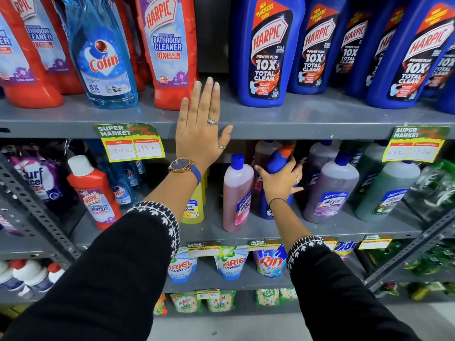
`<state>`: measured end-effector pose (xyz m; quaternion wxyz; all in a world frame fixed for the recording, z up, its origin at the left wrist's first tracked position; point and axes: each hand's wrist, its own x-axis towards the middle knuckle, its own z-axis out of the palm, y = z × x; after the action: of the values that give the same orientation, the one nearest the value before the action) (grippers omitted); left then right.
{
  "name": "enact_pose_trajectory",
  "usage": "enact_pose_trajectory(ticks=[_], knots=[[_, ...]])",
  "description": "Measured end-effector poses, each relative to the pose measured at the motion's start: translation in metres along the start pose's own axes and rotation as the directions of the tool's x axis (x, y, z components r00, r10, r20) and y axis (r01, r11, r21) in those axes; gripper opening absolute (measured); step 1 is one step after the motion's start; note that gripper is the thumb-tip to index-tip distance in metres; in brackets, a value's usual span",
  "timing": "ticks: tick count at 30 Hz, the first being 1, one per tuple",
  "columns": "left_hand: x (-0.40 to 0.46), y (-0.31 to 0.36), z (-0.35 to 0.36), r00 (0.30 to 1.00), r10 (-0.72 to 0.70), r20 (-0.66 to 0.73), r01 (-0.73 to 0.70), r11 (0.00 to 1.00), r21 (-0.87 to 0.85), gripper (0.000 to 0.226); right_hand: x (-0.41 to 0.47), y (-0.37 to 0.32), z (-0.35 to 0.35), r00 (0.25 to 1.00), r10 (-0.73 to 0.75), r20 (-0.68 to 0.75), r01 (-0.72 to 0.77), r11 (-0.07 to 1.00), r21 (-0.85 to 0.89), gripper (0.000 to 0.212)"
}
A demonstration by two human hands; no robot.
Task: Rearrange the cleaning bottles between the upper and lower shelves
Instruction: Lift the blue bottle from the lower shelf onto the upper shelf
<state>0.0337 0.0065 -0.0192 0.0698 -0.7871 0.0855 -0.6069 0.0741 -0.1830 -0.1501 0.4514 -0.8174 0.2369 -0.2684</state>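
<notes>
My right hand (280, 180) grips a blue Harpic bottle (279, 159) with a red cap by its neck, on the lower shelf (246, 232) between pink and purple Lizol bottles. My left hand (200, 129) lies flat and open against the front edge of the upper shelf (295, 124), fingers pointing up into the gap between the red Harpic bathroom cleaner (170, 50) and the blue Harpic Power Plus bottle (267, 50). A blue Colin bottle (105, 60) stands among the red ones on the upper shelf. One red Harpic bottle (94, 193) stands on the lower shelf at left.
Pink (237, 193), purple (332, 188) and green (384, 193) Lizol bottles fill the lower shelf, with a yellow one (194, 207) behind my left arm. Price tags (130, 143) hang from the shelf edge. Detergent pouches (230, 264) sit on the shelves below.
</notes>
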Motion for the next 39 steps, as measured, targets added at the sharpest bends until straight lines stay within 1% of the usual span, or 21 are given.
enact_pose_trajectory(ticks=[3, 5, 8, 11, 13, 16, 19, 25, 29, 31, 39], knots=[[-0.001, 0.0, 0.001, 1.0, 0.005, 0.001, -0.005, 1.0, 0.006, 0.065, 0.003, 0.006, 0.0, 0.999, -0.045, -0.016, 0.045, 0.999, -0.006, 0.09], [-0.001, 0.0, 0.002, 1.0, 0.004, -0.003, -0.004, 1.0, 0.012, 0.064, 0.004, 0.008, -0.002, 0.997, -0.078, -0.021, 0.077, 0.997, -0.023, 0.088], [-0.001, 0.0, 0.003, 1.0, 0.003, -0.008, -0.003, 1.0, 0.02, 0.064, 0.004, 0.01, -0.008, 0.985, -0.174, 0.012, 0.175, 0.984, -0.025, 0.084], [-0.002, 0.0, 0.004, 1.0, 0.006, -0.006, -0.006, 1.0, 0.027, 0.064, -0.001, 0.015, -0.018, 0.967, -0.255, 0.026, 0.253, 0.966, 0.058, 0.069], [-0.002, 0.0, 0.005, 1.0, 0.008, -0.008, -0.008, 1.0, 0.024, 0.064, -0.009, 0.018, -0.027, 0.964, -0.267, 0.011, 0.262, 0.954, 0.144, 0.056], [-0.002, 0.0, 0.005, 1.0, 0.008, -0.002, -0.008, 1.0, 0.015, 0.064, -0.023, 0.018, -0.039, 0.96, -0.279, 0.028, 0.266, 0.938, 0.222, 0.048], [-0.002, 0.0, 0.002, 1.0, 0.0, 0.017, 0.0, 1.0, -0.006, 0.065, -0.038, 0.012, -0.054, 0.952, -0.301, 0.06, 0.276, 0.925, 0.262, 0.048], [0.0, 0.002, -0.004, 0.998, -0.011, 0.059, 0.015, 0.998, -0.061, 0.064, -0.067, -0.024, -0.097, 0.934, -0.352, 0.062, 0.311, 0.885, 0.346, 0.052], [0.0, 0.001, -0.008, 0.996, -0.014, 0.093, 0.022, 0.996, -0.087, 0.064, -0.076, -0.062, -0.13, 0.915, -0.399, 0.062, 0.351, 0.862, 0.366, 0.055], [0.001, 0.001, -0.009, 0.995, -0.012, 0.1, 0.023, 0.993, -0.112, 0.063, -0.078, -0.084, -0.147, 0.913, -0.405, 0.055, 0.351, 0.846, 0.401, 0.053], [0.002, 0.0, -0.01, 0.995, -0.007, 0.103, 0.023, 0.987, -0.162, 0.065, -0.072, -0.175, -0.209, 0.894, -0.447, -0.025, 0.401, 0.776, 0.486, 0.051]])
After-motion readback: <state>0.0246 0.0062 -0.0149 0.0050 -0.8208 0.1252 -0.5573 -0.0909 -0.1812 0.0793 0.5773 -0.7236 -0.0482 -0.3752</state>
